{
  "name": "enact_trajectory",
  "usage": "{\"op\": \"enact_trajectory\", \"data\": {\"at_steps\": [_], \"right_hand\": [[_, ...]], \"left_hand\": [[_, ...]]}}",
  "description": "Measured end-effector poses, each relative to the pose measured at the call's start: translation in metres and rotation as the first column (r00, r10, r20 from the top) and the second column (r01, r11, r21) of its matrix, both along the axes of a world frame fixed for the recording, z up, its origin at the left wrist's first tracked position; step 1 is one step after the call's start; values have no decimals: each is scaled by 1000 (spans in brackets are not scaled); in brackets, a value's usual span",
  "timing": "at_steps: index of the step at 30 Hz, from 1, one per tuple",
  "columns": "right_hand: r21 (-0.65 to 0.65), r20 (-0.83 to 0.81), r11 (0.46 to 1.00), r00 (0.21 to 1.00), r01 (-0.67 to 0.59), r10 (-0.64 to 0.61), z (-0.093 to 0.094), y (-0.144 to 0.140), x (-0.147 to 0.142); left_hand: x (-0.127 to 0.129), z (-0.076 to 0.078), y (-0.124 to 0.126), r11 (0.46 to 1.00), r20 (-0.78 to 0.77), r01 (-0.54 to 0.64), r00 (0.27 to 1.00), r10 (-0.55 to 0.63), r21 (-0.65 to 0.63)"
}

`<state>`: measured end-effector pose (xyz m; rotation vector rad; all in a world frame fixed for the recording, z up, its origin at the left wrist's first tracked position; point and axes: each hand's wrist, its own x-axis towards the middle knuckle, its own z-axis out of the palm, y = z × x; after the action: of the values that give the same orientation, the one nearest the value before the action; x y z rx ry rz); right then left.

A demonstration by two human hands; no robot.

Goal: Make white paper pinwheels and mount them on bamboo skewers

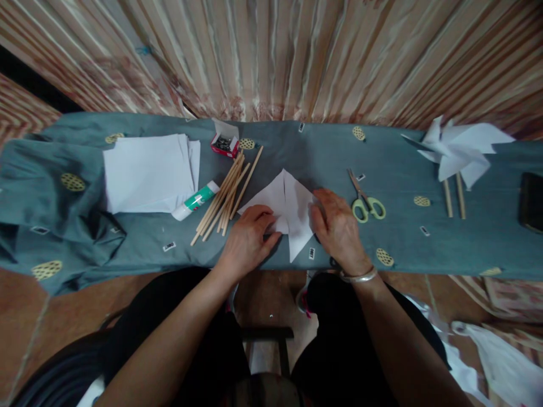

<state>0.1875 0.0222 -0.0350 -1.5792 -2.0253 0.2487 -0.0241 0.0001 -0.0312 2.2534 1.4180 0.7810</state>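
The cut white paper (300, 198) lies on the counter (328, 155) between the hands, its far and near corners lined up away from the person; the left hand (249, 234) touches its left side, the right hand (338, 225) its right corner, both equally near; fingers are bent, though whether either pinches I cannot tell; wooden sticks (220, 195) lie left, scissors (360, 195) just right, pinwheels (462, 140) farther right.

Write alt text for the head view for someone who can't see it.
A person's left hand and right hand touch a slit white sheet on a patterned cloth. To its left lie sticks, a green tube, an open box and a paper stack; to its right, scissors and paper pinwheels.
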Motion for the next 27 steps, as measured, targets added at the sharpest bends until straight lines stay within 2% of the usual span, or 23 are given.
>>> {"op": "enact_trajectory", "data": {"at_steps": [3, 6, 13, 16, 20, 23, 27], "right_hand": [[-51, -74, 996, 994, 72, -76, 5, -1, 9], [-178, -174, 977, 973, 118, -150, 7, -5, 19], [-401, -396, 913, 885, 73, -245, -1, -16, 38], [-409, -407, 910, 878, 70, -251, -2, -19, 43], [-353, -288, 927, 928, 127, -237, 5, -22, 42], [-305, -237, 940, 944, 151, -229, 11, -25, 38], [-293, -238, 946, 947, 140, -215, 14, -27, 36]], "left_hand": [[-1, 1, -1, 1000, 1, 1, 1000, -1, 10], [-3, 1, 0, 1000, 2, 8, 1000, -8, 19], [4, 4, -4, 994, 12, 48, 999, -49, 95], [15, 8, -17, 987, -6, 119, 993, -119, 108], [28, 7, -33, 960, -146, 268, 956, -254, 80], [30, 4, -37, 959, -228, 277, 939, -257, 57], [26, 3, -37, 958, -234, 274, 940, -248, 84]]}}
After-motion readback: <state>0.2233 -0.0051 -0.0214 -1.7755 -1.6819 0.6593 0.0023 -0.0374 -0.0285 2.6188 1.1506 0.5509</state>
